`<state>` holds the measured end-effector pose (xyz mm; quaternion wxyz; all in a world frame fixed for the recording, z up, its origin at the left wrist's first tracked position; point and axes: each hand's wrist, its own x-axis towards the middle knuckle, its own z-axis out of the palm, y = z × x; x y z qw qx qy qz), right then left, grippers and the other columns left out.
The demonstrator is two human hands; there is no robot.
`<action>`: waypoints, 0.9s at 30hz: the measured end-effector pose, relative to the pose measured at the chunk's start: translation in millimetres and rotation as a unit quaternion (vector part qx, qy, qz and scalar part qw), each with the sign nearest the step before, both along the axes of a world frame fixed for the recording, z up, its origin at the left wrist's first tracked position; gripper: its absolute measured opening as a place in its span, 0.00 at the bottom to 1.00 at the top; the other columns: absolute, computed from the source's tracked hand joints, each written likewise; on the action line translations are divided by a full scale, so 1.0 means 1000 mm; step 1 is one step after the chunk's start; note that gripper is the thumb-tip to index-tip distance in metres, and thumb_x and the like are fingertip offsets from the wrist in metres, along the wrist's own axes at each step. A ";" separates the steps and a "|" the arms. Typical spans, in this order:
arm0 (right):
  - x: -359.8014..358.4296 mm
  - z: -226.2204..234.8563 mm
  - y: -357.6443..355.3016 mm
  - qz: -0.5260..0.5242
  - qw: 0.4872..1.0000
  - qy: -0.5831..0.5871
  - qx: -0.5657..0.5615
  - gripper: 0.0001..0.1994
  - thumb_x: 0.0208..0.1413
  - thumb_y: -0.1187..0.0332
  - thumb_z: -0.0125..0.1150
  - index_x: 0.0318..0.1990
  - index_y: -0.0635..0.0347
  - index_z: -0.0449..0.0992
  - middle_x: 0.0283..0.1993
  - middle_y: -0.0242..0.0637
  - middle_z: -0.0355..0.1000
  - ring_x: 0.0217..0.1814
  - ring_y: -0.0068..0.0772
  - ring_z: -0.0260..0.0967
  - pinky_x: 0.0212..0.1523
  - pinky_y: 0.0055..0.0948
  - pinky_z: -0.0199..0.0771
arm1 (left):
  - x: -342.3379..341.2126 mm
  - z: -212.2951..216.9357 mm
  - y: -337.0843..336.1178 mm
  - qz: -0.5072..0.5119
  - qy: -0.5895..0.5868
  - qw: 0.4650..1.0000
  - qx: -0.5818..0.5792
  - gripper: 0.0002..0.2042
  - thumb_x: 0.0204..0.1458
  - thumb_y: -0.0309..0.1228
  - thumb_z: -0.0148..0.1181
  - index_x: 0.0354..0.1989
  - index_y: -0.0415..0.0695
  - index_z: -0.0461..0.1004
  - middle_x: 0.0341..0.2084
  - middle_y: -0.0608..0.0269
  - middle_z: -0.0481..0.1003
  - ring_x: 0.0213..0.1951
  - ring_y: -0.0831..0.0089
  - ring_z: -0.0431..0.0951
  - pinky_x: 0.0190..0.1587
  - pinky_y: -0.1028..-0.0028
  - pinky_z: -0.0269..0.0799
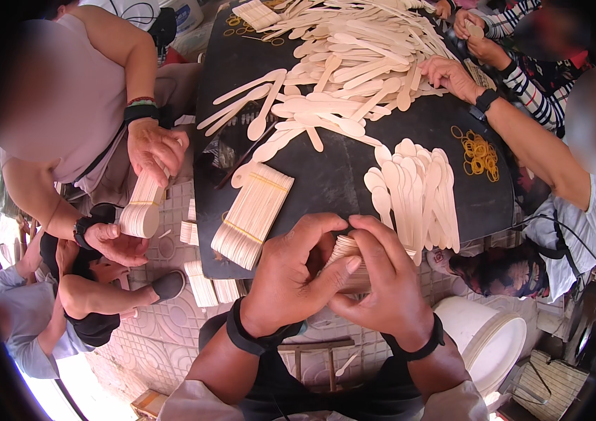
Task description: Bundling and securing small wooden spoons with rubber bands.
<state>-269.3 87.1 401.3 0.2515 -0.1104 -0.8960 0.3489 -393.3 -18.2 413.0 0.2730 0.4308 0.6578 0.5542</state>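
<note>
Over the black table's (340, 182) near edge, left hand (291, 277) and right hand (382, 284) clasp a wooden-spoon stack (349, 251).

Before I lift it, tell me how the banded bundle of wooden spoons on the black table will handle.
The banded bundle probably lifts as one stiff block, since yellow bands cinch both ends. It is likely light, being thin wood. Spoons might slide out endways, as only the bands hold them.

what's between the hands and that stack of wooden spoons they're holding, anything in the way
Nothing visible. The left hand and the right hand already clasp the stack of wooden spoons from both sides, fingers directly on the wood.
</note>
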 end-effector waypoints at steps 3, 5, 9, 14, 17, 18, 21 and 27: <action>-0.002 -0.005 -0.002 -0.007 1.000 -0.011 0.028 0.33 0.32 0.69 0.69 0.49 0.70 0.63 0.55 0.48 0.60 0.50 0.47 0.66 0.48 0.39 0.70 | 0.000 -0.003 -0.001 0.010 0.017 0.999 -0.044 0.11 0.47 0.27 0.62 0.38 0.38 0.70 0.20 0.61 0.68 0.18 0.76 0.67 0.22 0.77 0.63; -0.004 -0.008 -0.004 -0.010 0.999 -0.011 0.034 0.33 0.31 0.70 0.69 0.49 0.70 0.63 0.55 0.48 0.60 0.48 0.47 0.66 0.48 0.39 0.69 | 0.003 -0.006 0.000 0.039 0.033 0.997 -0.049 0.08 0.47 0.26 0.60 0.33 0.37 0.70 0.20 0.55 0.69 0.19 0.68 0.70 0.23 0.74 0.65; -0.006 -0.013 -0.008 -0.009 1.000 -0.009 0.016 0.33 0.31 0.70 0.69 0.49 0.70 0.63 0.54 0.48 0.60 0.49 0.47 0.66 0.49 0.39 0.69 | 0.005 -0.013 0.001 0.062 0.033 0.997 -0.045 0.06 0.47 0.26 0.59 0.31 0.38 0.70 0.21 0.52 0.71 0.20 0.62 0.72 0.24 0.72 0.66; -0.008 -0.017 -0.009 -0.017 1.000 -0.011 0.010 0.33 0.32 0.70 0.69 0.50 0.70 0.62 0.54 0.49 0.59 0.51 0.48 0.65 0.51 0.40 0.68 | 0.004 -0.020 0.002 0.072 0.088 0.993 -0.021 0.07 0.48 0.28 0.59 0.31 0.37 0.70 0.21 0.52 0.71 0.20 0.60 0.72 0.23 0.71 0.66; -0.007 -0.018 -0.004 -0.013 0.999 -0.024 -0.016 0.32 0.33 0.70 0.68 0.50 0.70 0.62 0.54 0.50 0.59 0.52 0.50 0.64 0.52 0.40 0.67 | 0.001 -0.023 0.003 0.055 0.054 0.997 -0.022 0.10 0.48 0.31 0.61 0.31 0.38 0.70 0.21 0.52 0.71 0.18 0.63 0.72 0.22 0.73 0.66; -0.007 -0.017 -0.002 -0.016 0.999 -0.024 -0.016 0.32 0.33 0.70 0.68 0.50 0.70 0.62 0.54 0.50 0.59 0.52 0.50 0.64 0.52 0.40 0.67 | -0.001 -0.019 0.001 0.052 0.054 0.997 -0.022 0.10 0.48 0.31 0.61 0.31 0.38 0.70 0.21 0.52 0.71 0.18 0.63 0.72 0.22 0.73 0.66; -0.006 -0.017 0.006 -0.068 0.997 -0.024 0.019 0.32 0.34 0.69 0.68 0.50 0.71 0.62 0.54 0.51 0.60 0.53 0.52 0.63 0.52 0.40 0.67 | -0.002 -0.009 -0.006 0.014 0.013 0.995 -0.094 0.11 0.48 0.32 0.63 0.31 0.38 0.69 0.20 0.54 0.70 0.17 0.69 0.70 0.21 0.74 0.64; -0.007 -0.017 0.007 -0.087 0.996 -0.011 0.011 0.32 0.35 0.69 0.68 0.50 0.72 0.62 0.54 0.52 0.60 0.53 0.51 0.64 0.52 0.39 0.68 | 0.010 -0.016 -0.003 0.046 0.048 0.995 -0.076 0.08 0.47 0.25 0.64 0.29 0.38 0.69 0.17 0.72 0.64 0.19 0.89 0.57 0.19 0.84 0.53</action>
